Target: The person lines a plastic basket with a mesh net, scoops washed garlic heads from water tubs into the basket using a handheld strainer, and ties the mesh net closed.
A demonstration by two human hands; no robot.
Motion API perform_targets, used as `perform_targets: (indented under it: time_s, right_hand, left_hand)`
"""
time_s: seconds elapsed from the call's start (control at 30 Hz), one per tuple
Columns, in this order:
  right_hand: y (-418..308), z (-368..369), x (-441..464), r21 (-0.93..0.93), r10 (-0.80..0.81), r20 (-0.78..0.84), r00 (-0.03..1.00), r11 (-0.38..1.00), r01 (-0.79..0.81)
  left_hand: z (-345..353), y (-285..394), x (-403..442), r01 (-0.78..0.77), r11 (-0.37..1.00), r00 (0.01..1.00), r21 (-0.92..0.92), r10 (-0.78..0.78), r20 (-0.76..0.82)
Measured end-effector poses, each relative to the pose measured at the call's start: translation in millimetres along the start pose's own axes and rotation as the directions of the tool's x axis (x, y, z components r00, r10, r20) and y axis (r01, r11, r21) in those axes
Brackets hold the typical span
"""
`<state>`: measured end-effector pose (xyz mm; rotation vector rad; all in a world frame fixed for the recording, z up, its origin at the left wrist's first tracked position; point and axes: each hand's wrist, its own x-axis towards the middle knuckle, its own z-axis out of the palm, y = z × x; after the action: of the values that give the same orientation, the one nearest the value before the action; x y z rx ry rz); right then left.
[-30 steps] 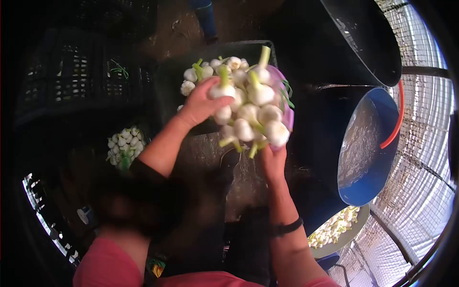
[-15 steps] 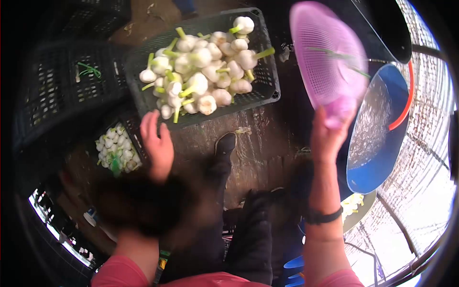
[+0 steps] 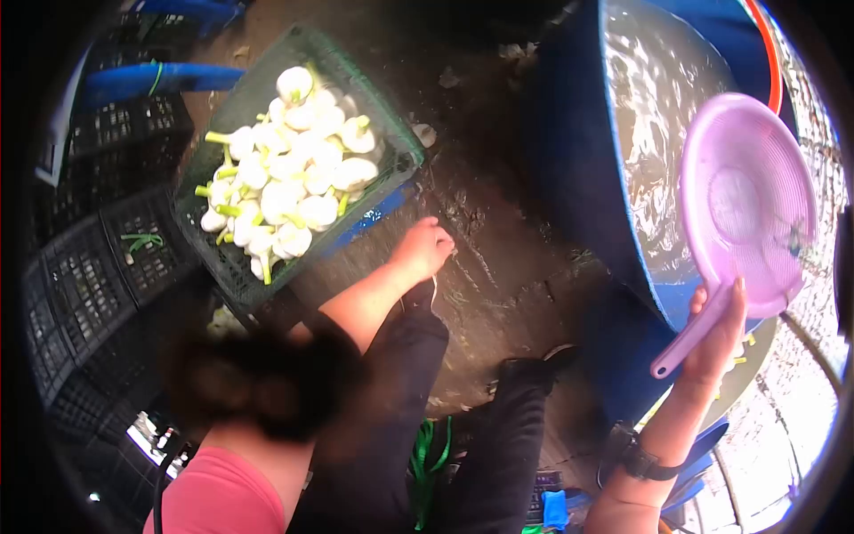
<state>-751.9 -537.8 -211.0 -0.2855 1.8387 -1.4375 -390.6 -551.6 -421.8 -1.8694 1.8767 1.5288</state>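
My right hand (image 3: 719,343) is closed around the handle of a pink plastic strainer (image 3: 743,209), held beside and partly over the rim of a blue tub of water (image 3: 658,151). The strainer's bowl shows nothing large in it. Above the floor, between the crate and the tub, my left hand (image 3: 425,251) has its fingers curled, with no object visible in them. Left of that hand stands a dark green plastic crate (image 3: 378,107) with a heap of garlic bulbs (image 3: 289,169), their green stems cut short.
Black slatted crates (image 3: 84,289) are stacked at the left, one with a green tie (image 3: 142,240) on it. An orange-red hose (image 3: 769,53) hangs over the tub's far rim. The dark floor (image 3: 489,258) looks wet. Blue tubing (image 3: 160,80) lies behind the garlic crate.
The view has turned. My right hand still grips the strainer, now tilted with its bowl showing, beside the tub. My left hand has left the crate's edge, and its spread fingers have curled.
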Motion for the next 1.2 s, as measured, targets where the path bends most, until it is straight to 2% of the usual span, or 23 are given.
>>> perform_targets:
  time_s: [0.03,0.1,0.17,0.2,0.27,0.3,0.37,0.4,0.5,0.53,0.67,0.73,0.77,0.8,0.83,0.87,0.97,1.03,1.07,1.1,1.17,1.2]
  right_hand:
    - [-3,8,0,-0.038,0.038,0.004,0.999,0.999,-0.038]
    - [-7,13,0,-0.061,0.079,0.001,0.997,0.995,-0.079]
    - [-5,12,1,-0.046,0.087,0.055,0.995,0.995,-0.085]
    - [-3,17,1,-0.012,0.072,-0.011,0.997,0.997,-0.072]
    - [1,12,5,0.037,0.081,-0.038,0.996,0.996,-0.080]
    - [1,13,6,0.067,0.093,-0.071,0.993,0.994,-0.088]
    - [3,11,8,0.108,0.124,-0.061,0.990,0.987,-0.117]
    - [4,12,8,0.109,0.102,-0.046,0.994,0.989,-0.097]
    - [3,18,6,0.113,0.084,-0.069,0.994,0.991,-0.076]
    - [4,18,5,0.113,0.087,-0.097,0.991,0.991,-0.076]
    - [10,4,8,0.148,0.034,-0.035,0.999,0.989,-0.028]
    - [3,-1,13,0.254,0.110,0.146,0.983,0.956,-0.145]
    - [5,1,11,0.328,0.092,0.162,0.983,0.934,-0.141]
    - [-1,21,4,0.140,0.086,-0.026,0.996,0.987,-0.081]
    - [3,14,6,0.089,0.055,-0.044,0.998,0.995,-0.050]
    - [3,6,9,0.096,0.075,0.090,0.993,0.992,-0.084]
    - [-7,5,12,0.213,0.115,0.172,0.978,0.965,-0.151]
    - [-1,0,17,0.349,0.023,0.227,0.974,0.931,-0.104]
    - [0,-4,18,0.388,-0.016,0.232,0.973,0.918,-0.078]
    - [-2,-7,17,0.425,-0.057,0.242,0.969,0.904,-0.053]
    - [-8,-22,9,0.471,-0.108,0.238,0.965,0.882,-0.017]
    - [-14,-33,1,0.536,-0.068,0.239,0.969,0.841,-0.073]
  left_hand:
    - [-4,3,16,0.058,0.998,0.998,0.010,-0.058,0.039]
    - [-6,13,42,0.025,0.998,1.000,0.062,-0.025,-0.011]
    - [-2,18,70,-0.126,0.991,0.929,0.050,0.136,-0.345]
    - [-2,20,88,-0.122,0.990,0.929,0.065,0.137,-0.344]
    - [0,18,128,0.002,0.980,0.908,0.201,0.083,-0.410]
    - [4,11,152,0.002,0.977,0.909,0.212,0.087,-0.408]
    - [10,0,193,0.163,0.983,0.819,-0.087,-0.184,-0.544]
    - [12,-4,205,0.159,0.984,0.822,-0.078,-0.176,-0.541]
    - [12,-2,220,0.261,0.928,0.744,-0.265,-0.368,-0.558]
    - [13,-5,223,0.262,0.928,0.750,-0.263,-0.368,-0.550]
    - [9,-35,228,0.153,0.941,0.850,-0.303,-0.282,-0.444]
    - [11,-45,207,0.085,0.940,0.876,-0.331,-0.229,-0.425]
    - [16,-42,191,0.047,0.934,0.891,-0.354,-0.200,-0.409]
    - [24,-31,170,0.017,0.921,0.908,-0.389,-0.177,-0.379]
    - [37,-16,144,-0.003,0.904,0.926,-0.427,-0.158,-0.342]
    - [51,4,114,-0.008,0.887,0.945,-0.461,-0.144,-0.295]
    - [73,57,17,-0.037,0.875,0.981,-0.483,-0.062,-0.186]
    - [84,94,-35,-0.216,0.913,0.976,-0.346,0.193,-0.102]
    - [87,102,-51,-0.500,0.851,0.866,-0.161,0.497,-0.062]
    - [90,110,-68,-0.748,0.664,0.664,-0.015,0.748,-0.015]
    - [84,187,-122,-0.516,0.820,0.836,-0.247,0.545,0.064]
    - [93,204,-136,-0.388,0.807,0.893,-0.444,0.449,0.036]
